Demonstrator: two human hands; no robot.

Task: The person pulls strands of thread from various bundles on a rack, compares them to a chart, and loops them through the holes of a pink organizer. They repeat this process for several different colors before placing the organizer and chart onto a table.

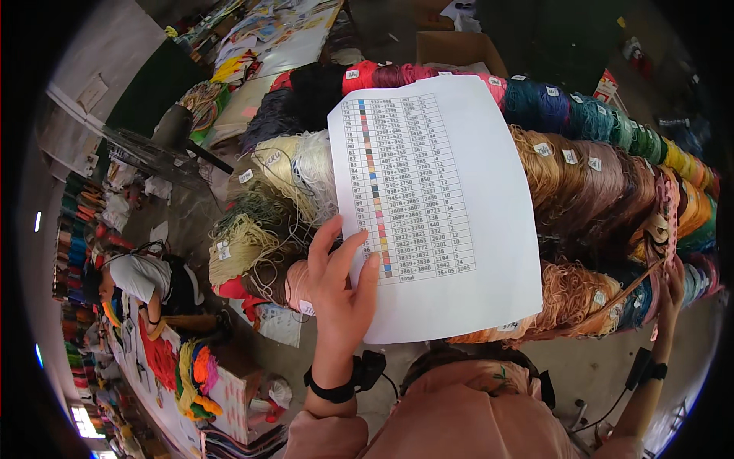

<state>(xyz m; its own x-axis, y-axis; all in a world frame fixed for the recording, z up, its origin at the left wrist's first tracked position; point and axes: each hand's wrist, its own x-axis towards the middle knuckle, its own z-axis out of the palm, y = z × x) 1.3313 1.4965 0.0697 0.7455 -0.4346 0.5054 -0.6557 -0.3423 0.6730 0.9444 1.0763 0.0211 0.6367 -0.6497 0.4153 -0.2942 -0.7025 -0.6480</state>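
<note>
Yarn skeins (581, 191) fill the background; left hand (336, 283) holds a sheet (443, 206); right hand (673, 287) grips unclear strands.

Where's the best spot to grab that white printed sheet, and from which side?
Probably the lower left edge of the white sheet, approached from below, where the left hand pinches it now. That corner is blank paper, so the grip hides no part of the colour table, and the yarn skeins stay reachable.

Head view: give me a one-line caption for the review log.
Left hand holds a printed colour chart sheet over stacked yarn skeins while the right hand touches skeins at the pile's edge.
</note>
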